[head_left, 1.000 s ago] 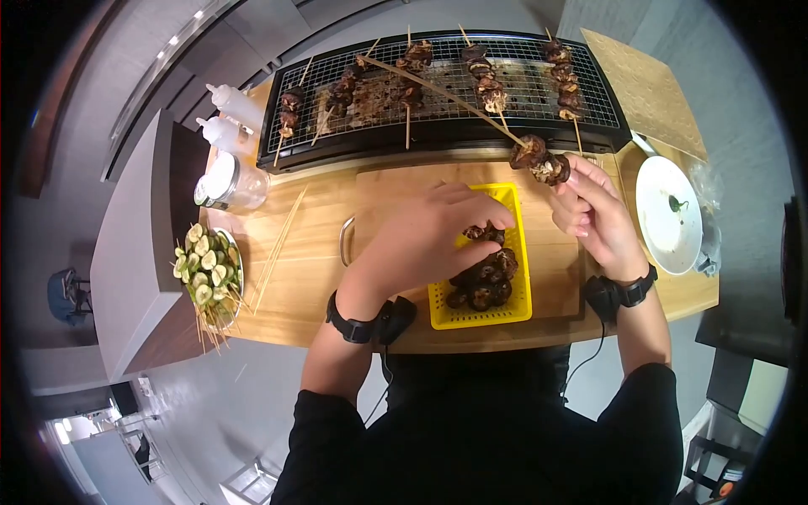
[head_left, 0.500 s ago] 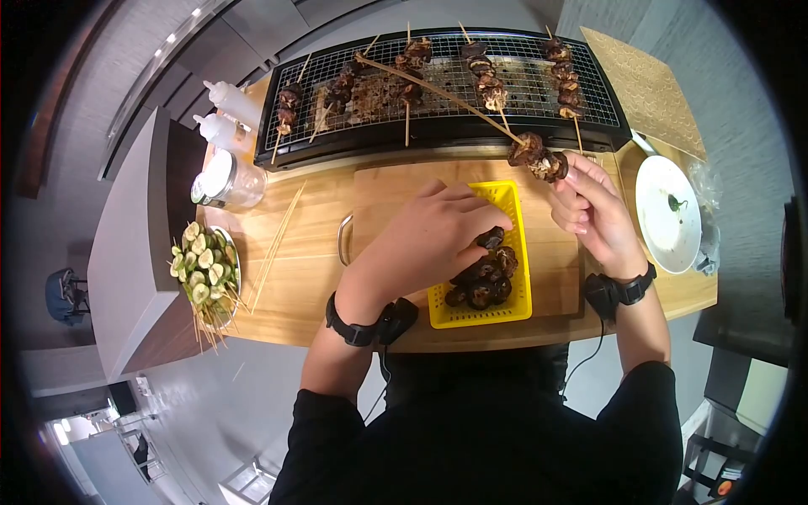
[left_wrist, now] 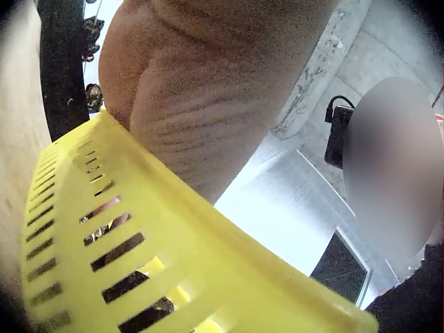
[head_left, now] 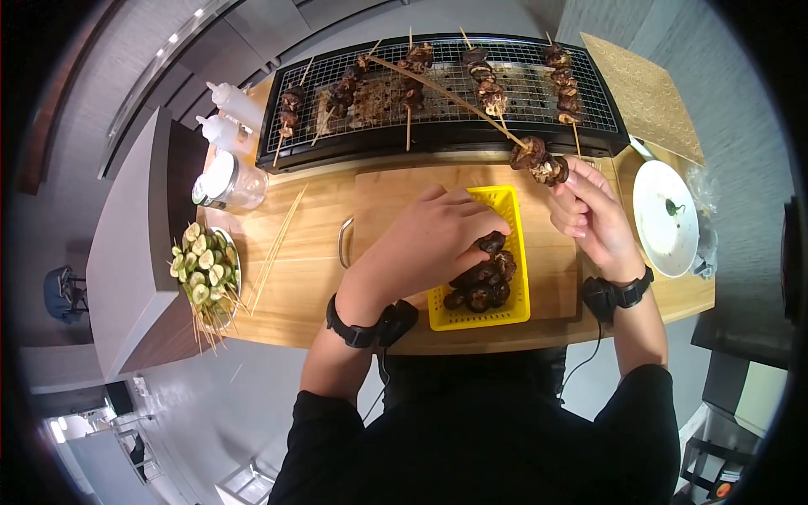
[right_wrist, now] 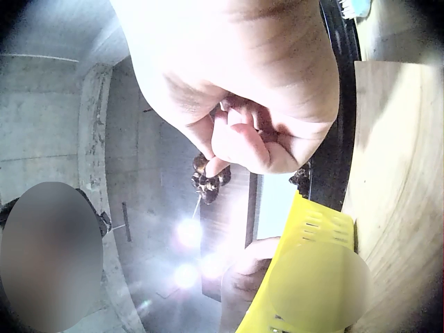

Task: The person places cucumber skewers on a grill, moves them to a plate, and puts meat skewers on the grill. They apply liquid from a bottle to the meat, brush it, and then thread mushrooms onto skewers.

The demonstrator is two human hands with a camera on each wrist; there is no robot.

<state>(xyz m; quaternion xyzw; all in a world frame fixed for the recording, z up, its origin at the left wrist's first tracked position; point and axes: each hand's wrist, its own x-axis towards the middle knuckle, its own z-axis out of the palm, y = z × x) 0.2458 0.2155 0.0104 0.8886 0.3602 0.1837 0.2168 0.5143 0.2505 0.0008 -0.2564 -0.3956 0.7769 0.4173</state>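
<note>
My right hand (head_left: pixel 599 220) pinches the near end of a mushroom skewer (head_left: pixel 539 160), its thumb and fingers at the last dark brown mushroom. The bare part of the stick slants up and left over the grill. In the head view my left hand (head_left: pixel 433 240) reaches over the left rim of a yellow slotted basket (head_left: pixel 520 290). Its fingers and thumb pinch a dark mushroom (head_left: pixel 490 242) at the top of the pile of mushrooms (head_left: pixel 480 295). The basket wall hides the fingertips in the left wrist view.
Behind stands a black grill (head_left: pixel 454 139) carrying several mushroom skewers. A wooden board (head_left: pixel 551 269) lies under the basket. Bare sticks (head_left: pixel 278 248), a plate of skewered green slices (head_left: pixel 206 265), a jar (head_left: pixel 236 181) and squeeze bottles (head_left: pixel 227 135) are left; a white bowl (head_left: pixel 661 244) is right.
My left hand was spread over the basket; its fingers and thumb have come together on a mushroom. The right hand and skewer have hardly moved.
</note>
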